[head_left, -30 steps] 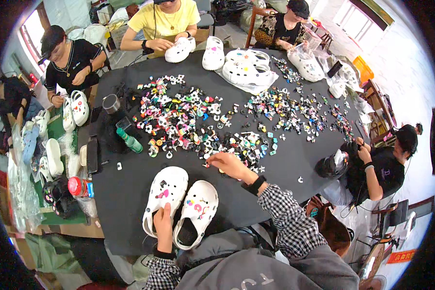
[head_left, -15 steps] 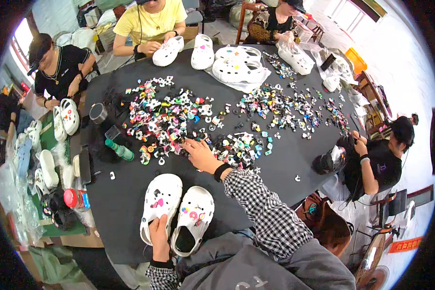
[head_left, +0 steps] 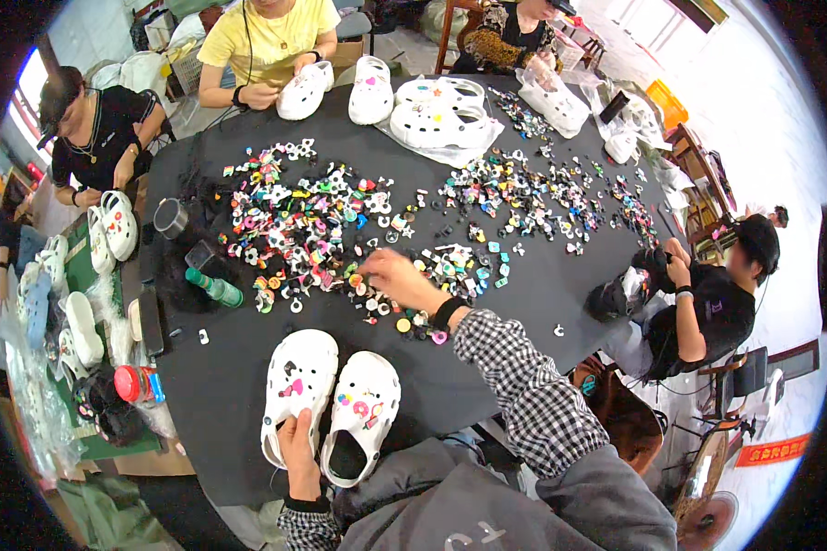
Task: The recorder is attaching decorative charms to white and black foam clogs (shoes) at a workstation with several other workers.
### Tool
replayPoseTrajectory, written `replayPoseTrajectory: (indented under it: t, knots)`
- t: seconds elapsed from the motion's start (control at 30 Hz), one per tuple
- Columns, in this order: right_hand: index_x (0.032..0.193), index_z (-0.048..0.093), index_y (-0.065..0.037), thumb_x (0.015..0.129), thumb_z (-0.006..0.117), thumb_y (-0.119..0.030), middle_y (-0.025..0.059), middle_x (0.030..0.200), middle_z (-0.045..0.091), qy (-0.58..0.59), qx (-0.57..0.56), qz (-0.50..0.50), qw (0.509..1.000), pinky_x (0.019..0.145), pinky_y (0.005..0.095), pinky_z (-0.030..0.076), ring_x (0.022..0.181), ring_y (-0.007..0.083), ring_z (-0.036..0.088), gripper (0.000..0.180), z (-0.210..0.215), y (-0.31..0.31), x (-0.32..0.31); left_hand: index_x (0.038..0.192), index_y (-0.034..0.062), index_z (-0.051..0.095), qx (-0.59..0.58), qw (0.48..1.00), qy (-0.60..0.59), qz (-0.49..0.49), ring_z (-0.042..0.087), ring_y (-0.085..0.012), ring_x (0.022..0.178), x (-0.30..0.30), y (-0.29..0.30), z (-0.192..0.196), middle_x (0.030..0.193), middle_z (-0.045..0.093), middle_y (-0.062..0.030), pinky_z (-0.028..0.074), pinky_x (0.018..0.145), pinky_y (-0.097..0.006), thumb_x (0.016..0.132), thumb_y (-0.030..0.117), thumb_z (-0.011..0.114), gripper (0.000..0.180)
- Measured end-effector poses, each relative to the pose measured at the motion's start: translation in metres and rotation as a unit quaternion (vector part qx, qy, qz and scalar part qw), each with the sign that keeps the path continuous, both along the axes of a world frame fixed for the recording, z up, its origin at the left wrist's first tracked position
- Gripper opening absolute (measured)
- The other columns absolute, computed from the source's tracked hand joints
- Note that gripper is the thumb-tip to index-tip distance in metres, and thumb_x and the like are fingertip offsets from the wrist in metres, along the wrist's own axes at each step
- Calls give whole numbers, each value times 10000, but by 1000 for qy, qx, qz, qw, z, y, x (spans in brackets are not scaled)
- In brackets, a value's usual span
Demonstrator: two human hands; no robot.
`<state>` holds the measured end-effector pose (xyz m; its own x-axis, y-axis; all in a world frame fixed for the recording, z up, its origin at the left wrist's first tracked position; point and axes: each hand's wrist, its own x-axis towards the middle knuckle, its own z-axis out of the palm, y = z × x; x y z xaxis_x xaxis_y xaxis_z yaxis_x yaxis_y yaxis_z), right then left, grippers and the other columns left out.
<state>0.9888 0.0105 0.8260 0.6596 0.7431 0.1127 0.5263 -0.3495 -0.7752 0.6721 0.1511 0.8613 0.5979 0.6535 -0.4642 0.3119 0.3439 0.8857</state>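
Two white clogs stand side by side at the table's near edge, heels toward me. My left hand (head_left: pixel 300 452) grips the heel end of the left clog (head_left: pixel 305 360), which bears a pink heart charm and a few dark ones. On the right clog (head_left: pixel 373 393) sit several coloured charms, a pink ring-shaped one among them. Out in the near part of the loose shoe charms (head_left: pixel 294 225), my right hand (head_left: pixel 402 280) has its fingers bent and bunched together. Whatever lies between those fingertips is too small to make out.
More charms (head_left: pixel 533 197) spread to the right. Left are a green bottle (head_left: pixel 213 287), a grey cup (head_left: pixel 169 218) and a red-lidded jar (head_left: pixel 136 384). White clogs (head_left: pixel 439 124) rest on the far side. Several co-workers sit around the table (head_left: pixel 220 395), one handling a clog (head_left: pixel 304 91).
My right hand has shifted right, its fingers drawn closer together. Some charms, a yellow and a pink one included, now lie nearer me. My left hand still holds the clog.
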Motion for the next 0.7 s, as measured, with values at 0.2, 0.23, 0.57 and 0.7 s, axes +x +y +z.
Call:
replayPoseTrajectory:
  t: [0.2,0.23,0.57,0.7]
  knots:
    - [889,712,-65,800,613,-134,173,835,681,10,38,-275,961,726,390,522,802,327,663,150,-29,-36,106,619,108,304,28,999,19,0,243,-40,603,0,4,-2,634,280,75,200,531,-259,896,144,633,432]
    - [875,712,-67,801,611,-143,175,819,680,6,44,-314,948,716,396,524,786,328,665,146,-41,-43,123,620,105,310,26,999,31,0,247,-41,603,3,5,3,636,282,75,203,534,-257,895,137,633,425]
    - [876,652,-73,832,643,-244,160,896,639,-85,-94,-413,902,726,468,501,854,354,619,176,-65,-25,195,628,83,395,18,995,93,-18,279,-41,607,13,9,5,638,356,67,215,528,-253,906,191,614,370]
    - [886,585,-56,805,681,-170,137,845,633,-139,-78,-337,928,707,441,494,816,342,617,170,-64,-21,186,642,62,409,66,994,82,-11,284,-47,610,12,7,3,635,352,68,218,528,-258,916,202,600,362]
